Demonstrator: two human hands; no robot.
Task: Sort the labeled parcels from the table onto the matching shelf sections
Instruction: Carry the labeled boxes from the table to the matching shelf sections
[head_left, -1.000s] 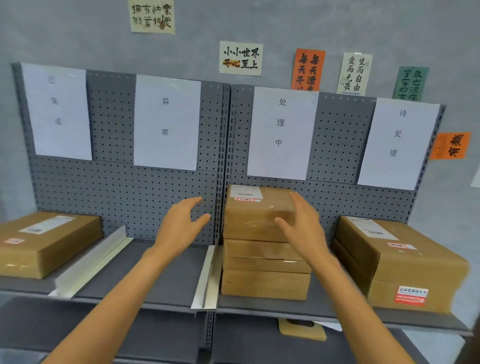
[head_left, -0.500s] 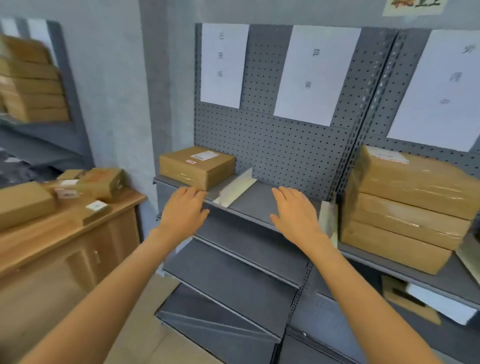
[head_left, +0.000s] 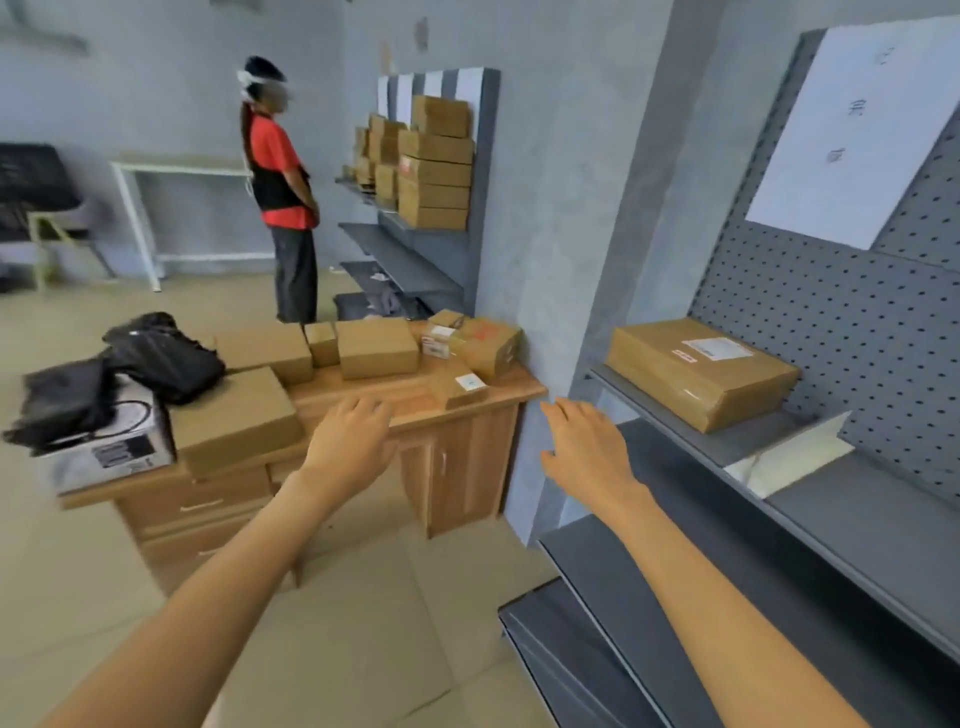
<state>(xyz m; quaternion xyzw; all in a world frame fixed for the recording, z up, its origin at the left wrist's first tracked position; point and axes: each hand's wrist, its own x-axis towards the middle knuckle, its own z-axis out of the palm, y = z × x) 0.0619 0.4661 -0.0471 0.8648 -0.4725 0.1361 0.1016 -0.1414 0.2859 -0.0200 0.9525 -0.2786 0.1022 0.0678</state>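
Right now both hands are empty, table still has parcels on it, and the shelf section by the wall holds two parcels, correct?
Not quite. The head view shows just one parcel on that shelf section, not two. The rest holds: the left hand and right hand are both empty, and the wooden table still has several parcels on it.

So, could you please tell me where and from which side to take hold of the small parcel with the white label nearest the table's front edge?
Grip the small parcel across its two long side faces, coming from above with the left hand, which is nearer. It lies flat, label up, apart from its neighbours, so both sides look reachable.
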